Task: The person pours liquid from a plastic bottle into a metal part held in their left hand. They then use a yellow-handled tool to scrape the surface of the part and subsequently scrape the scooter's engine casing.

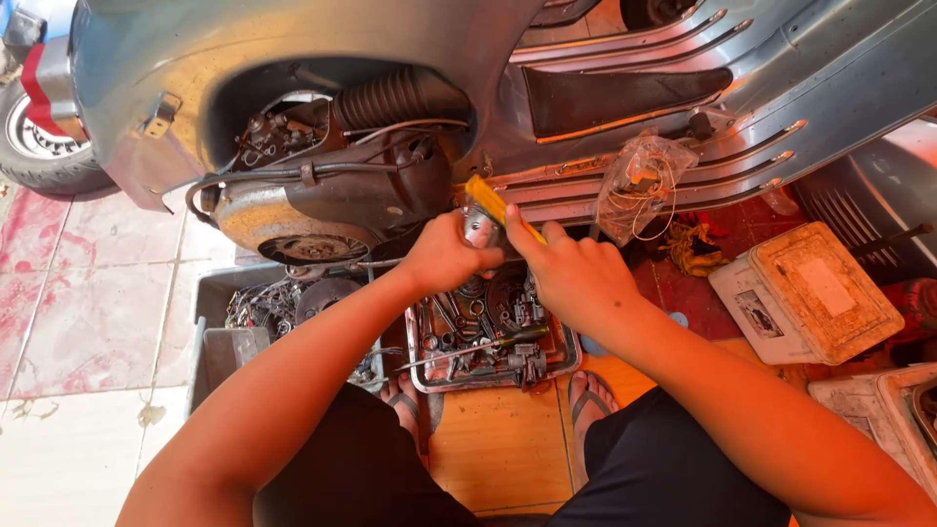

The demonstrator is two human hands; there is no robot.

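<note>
Head view. Scooter (293,59) lying tilted on the floor, grey body panel uppermost, engine (322,185) exposed in the side opening.

Left hand (441,256) just below the engine, fingers curled closed around a small shiny metal part (478,226). Right hand (576,275) directly beside it, to the right of the engine, closed on a yellow-handled tool (498,203); handle angled up and left, touching the metal part between the two hands. Tool tip hidden, cannot tell where it seats.

Below the hands, under the engine: metal tray (566,356) on the floor holding small parts and a screwdriver (478,346). Left of the tray, grey bin (220,346) with chain and loose parts.

Right of the engine, clear plastic bag (644,181) with wiring resting on the scooter's footboard. Further right, worn white box (810,293) on the red floor. Sandalled feet just below the tray.
</note>
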